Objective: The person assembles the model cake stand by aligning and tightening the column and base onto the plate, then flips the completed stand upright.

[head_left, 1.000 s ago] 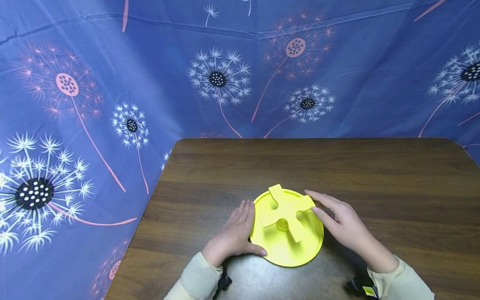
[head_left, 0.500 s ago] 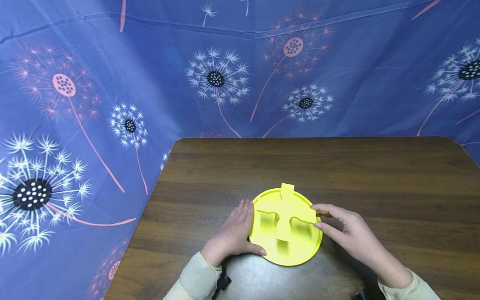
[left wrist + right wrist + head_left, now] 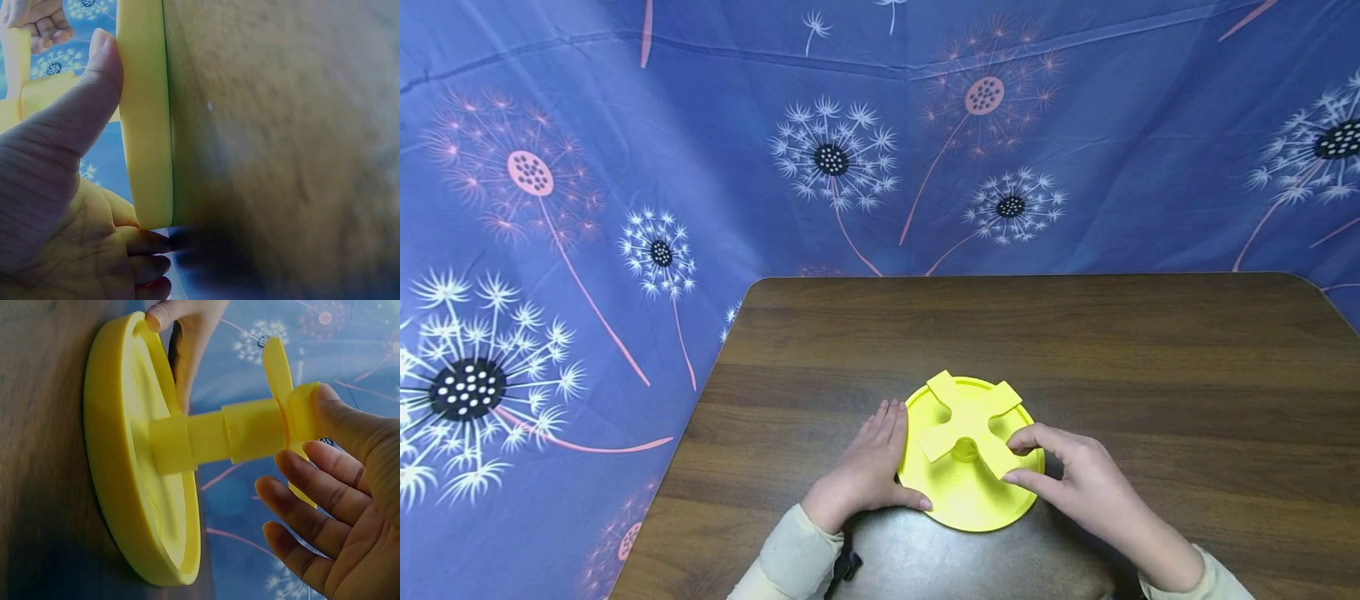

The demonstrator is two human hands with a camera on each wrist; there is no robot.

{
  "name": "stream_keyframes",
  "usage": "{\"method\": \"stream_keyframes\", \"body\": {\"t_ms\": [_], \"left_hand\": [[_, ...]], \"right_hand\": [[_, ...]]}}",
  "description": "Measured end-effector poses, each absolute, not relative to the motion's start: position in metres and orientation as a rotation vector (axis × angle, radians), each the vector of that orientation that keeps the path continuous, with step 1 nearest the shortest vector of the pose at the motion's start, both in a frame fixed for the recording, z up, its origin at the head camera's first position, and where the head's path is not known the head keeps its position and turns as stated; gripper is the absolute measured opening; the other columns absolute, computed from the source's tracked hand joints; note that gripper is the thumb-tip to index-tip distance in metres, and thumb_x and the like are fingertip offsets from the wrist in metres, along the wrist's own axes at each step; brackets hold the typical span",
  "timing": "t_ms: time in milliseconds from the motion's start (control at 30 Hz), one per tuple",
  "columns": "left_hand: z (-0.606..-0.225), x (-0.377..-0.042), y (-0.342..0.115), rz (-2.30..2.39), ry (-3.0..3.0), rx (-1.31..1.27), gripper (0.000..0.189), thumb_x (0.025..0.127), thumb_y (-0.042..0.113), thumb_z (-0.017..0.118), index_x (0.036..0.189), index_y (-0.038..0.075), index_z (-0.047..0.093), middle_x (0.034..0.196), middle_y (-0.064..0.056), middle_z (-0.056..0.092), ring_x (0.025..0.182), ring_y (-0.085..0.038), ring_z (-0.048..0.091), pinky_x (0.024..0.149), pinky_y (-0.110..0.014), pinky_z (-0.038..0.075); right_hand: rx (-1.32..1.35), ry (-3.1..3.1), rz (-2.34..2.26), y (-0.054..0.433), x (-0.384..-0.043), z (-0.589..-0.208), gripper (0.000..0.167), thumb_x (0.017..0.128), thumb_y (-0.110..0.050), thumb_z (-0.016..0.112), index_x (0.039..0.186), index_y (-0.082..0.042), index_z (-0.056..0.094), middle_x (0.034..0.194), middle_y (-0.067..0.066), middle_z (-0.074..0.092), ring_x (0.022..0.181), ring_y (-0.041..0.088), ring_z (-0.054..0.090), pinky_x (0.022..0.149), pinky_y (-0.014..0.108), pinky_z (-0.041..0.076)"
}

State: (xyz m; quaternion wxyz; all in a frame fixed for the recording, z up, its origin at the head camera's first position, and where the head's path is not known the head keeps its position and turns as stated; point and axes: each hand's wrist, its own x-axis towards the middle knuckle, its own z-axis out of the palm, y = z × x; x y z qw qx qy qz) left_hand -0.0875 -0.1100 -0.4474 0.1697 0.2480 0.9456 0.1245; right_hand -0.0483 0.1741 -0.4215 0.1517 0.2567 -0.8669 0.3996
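Observation:
A yellow round base [image 3: 973, 504] with a raised rim lies flat on the wooden table. From its middle rises a thick stepped yellow post [image 3: 212, 437], topped by a yellow cross-shaped piece [image 3: 972, 415] with blunt arms. My right hand [image 3: 1086, 475] pinches the cross's near right arm between thumb and forefinger; in the right wrist view the other fingers hang loosely bent beside the post. My left hand [image 3: 863, 477] holds the base at its left side, thumb [image 3: 103, 69] over the rim and fingers along the outer edge.
The brown wood-grain table [image 3: 1075, 325] runs back to a blue cloth [image 3: 715, 100] printed with dandelions, which hangs behind it and on the left. A black strap fitting [image 3: 848, 565] sits at the left wrist, below the pale sleeve [image 3: 793, 550].
The cross has turned clockwise as seen from above. My right hand has come round from the far right arm to the near right side. My left hand has stayed on the rim.

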Motion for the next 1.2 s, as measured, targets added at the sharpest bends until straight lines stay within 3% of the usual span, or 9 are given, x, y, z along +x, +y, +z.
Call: {"method": "stream_keyframes", "body": {"t_ms": [267, 400, 767, 1000, 1200], "left_hand": [[-0.448, -0.088, -0.110, 0.371, 2.681, 0.694, 0.133, 0.066, 0.068, 0.076, 0.153, -0.005, 0.008, 0.159, -0.025, 0.010, 0.148, -0.034, 0.007, 0.118, -0.044, 0.017], [-0.450, -0.088, -0.110, 0.380, 2.679, 0.691, 0.133, 0.066, 0.068, 0.076, 0.154, -0.005, 0.008, 0.160, -0.024, 0.010, 0.148, -0.033, 0.008, 0.118, -0.044, 0.017], [-0.450, -0.088, -0.110, 0.370, 2.675, 0.684, 0.133, 0.067, 0.068, 0.076, 0.154, -0.004, 0.007, 0.160, -0.023, 0.009, 0.148, -0.032, 0.007, 0.118, -0.043, 0.016], [-0.449, -0.088, -0.110, 0.362, 2.677, 0.688, 0.133, 0.066, 0.068, 0.076, 0.154, -0.004, 0.007, 0.160, -0.023, 0.009, 0.148, -0.033, 0.007, 0.118, -0.043, 0.016], [-0.449, -0.088, -0.110, 0.362, 2.672, 0.684, 0.133, 0.067, 0.068, 0.076, 0.154, -0.004, 0.007, 0.160, -0.022, 0.009, 0.148, -0.032, 0.007, 0.118, -0.043, 0.016]], "right_hand": [[0.769, -2.464, 1.056, 0.160, -0.046, -0.425, 0.039, 0.063, -0.025, 0.089, 0.093, -0.025, 0.064, 0.085, -0.015, 0.060, 0.070, 0.003, 0.052, 0.060, 0.015, 0.039], [0.753, -2.487, 0.985, 0.158, -0.044, -0.424, 0.037, 0.065, -0.032, 0.088, 0.092, -0.027, 0.063, 0.085, -0.019, 0.056, 0.070, 0.001, 0.050, 0.060, 0.016, 0.038], [0.591, -2.465, 1.116, 0.176, -0.052, -0.412, 0.032, 0.074, -0.003, 0.082, 0.097, -0.020, 0.066, 0.080, -0.018, 0.062, 0.071, 0.000, 0.058, 0.061, 0.014, 0.042], [0.490, -2.551, 1.041, 0.185, -0.064, -0.410, 0.036, 0.083, -0.007, 0.076, 0.116, -0.016, 0.066, 0.082, -0.015, 0.064, 0.073, 0.003, 0.061, 0.063, 0.015, 0.046], [0.523, -2.640, 1.083, 0.188, -0.071, -0.413, 0.040, 0.091, -0.010, 0.068, 0.131, -0.013, 0.061, 0.095, -0.005, 0.071, 0.079, 0.004, 0.062, 0.064, 0.021, 0.050]]}}
